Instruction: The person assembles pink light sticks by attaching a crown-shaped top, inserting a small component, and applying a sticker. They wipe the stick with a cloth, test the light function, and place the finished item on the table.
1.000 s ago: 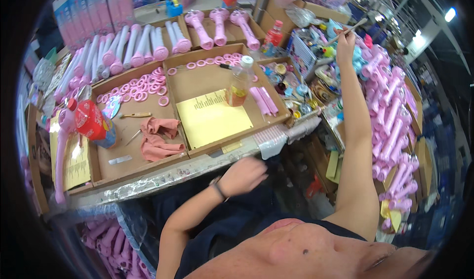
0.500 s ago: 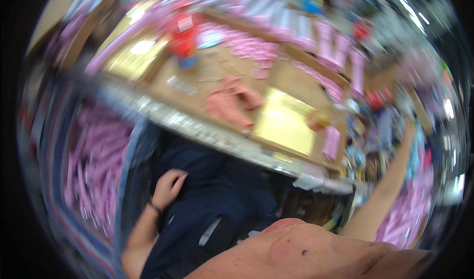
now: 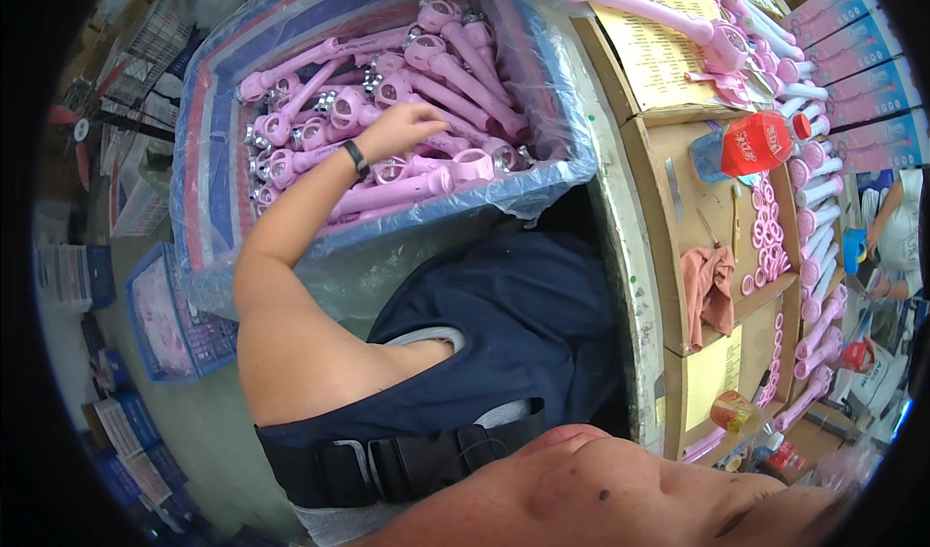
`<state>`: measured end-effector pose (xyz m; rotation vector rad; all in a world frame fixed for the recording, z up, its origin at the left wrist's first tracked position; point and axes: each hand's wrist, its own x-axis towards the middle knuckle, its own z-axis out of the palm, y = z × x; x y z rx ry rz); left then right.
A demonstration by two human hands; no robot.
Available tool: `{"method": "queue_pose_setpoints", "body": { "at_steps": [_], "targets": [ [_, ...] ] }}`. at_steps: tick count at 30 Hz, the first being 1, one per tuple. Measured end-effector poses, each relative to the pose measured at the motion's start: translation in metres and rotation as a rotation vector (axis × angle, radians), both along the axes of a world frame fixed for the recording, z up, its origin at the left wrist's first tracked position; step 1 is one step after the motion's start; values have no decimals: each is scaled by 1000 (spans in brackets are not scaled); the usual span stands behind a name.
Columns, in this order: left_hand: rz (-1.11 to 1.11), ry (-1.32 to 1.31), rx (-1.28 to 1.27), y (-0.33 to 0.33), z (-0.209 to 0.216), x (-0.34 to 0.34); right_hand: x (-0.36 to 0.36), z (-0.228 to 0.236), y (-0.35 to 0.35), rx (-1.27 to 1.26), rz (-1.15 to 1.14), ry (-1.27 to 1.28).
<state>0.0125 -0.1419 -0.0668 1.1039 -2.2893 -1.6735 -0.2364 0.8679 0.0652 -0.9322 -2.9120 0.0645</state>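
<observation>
My left hand (image 3: 399, 128), a dark band round its wrist, reaches over a large plastic-lined crate (image 3: 572, 164). Its fingers are slightly bent and apart from the thumb side, with nothing visible held. Directly under it lie many long pink plastic handles (image 3: 387, 194), with round hollow heads and shiny metal bits, heaped in a tangle. Whether the fingertips touch a handle I cannot tell. My right hand is out of view.
Right of the crate runs a workbench (image 3: 635, 285) with cardboard trays. On them are a red-labelled bottle (image 3: 751, 147), pink rings (image 3: 770, 232), an orange-pink cloth (image 3: 709, 295) and yellow sheets (image 3: 659, 43). A smaller blue crate (image 3: 170, 319) stands on the floor. Another person (image 3: 906, 227) is at far right.
My view has swung left toward the crate. My left hand has gone from beside my lap to above the pink handles. My right arm has left the view.
</observation>
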Motion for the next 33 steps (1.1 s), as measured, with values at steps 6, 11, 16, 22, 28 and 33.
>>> {"method": "queue_pose_setpoints", "body": {
  "at_steps": [6, 11, 16, 22, 28, 33],
  "targets": [
    [-916, -751, -76, -78, -118, 62, 59, 31, 16, 189, 14, 2],
    [-998, -577, 215, -82, -144, 115, 60, 70, -88, -10, 458, 110],
    [-764, -628, -109, -64, -125, 156, 11, 42, -321, -90, 985, 268],
    [-282, -448, -37, -60, -52, 186, -25, -16, -501, -79, 1373, 204],
    [133, 0, -31, 0, 20, 139, -105, -64, -621, -704, 1292, 345],
    [186, 293, 187, 82, 47, 63, -168, -77, -743, -1088, 1004, 571]
  ]
}}
